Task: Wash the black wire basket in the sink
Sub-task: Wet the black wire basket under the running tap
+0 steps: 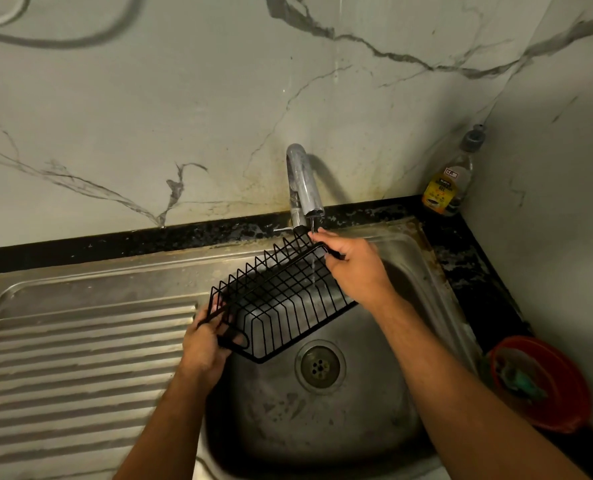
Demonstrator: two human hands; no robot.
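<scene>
Over the sink, both hands seemingly grip the black wire basket

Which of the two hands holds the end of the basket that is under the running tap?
The right hand. It grips the far end of the black wire basket beneath the tap; the left hand holds the near end.

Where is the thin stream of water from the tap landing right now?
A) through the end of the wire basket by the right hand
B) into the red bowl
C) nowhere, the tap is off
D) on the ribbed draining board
A: a thin stream falls from the tap through the wire basket at the end that the right hand grips.
</scene>
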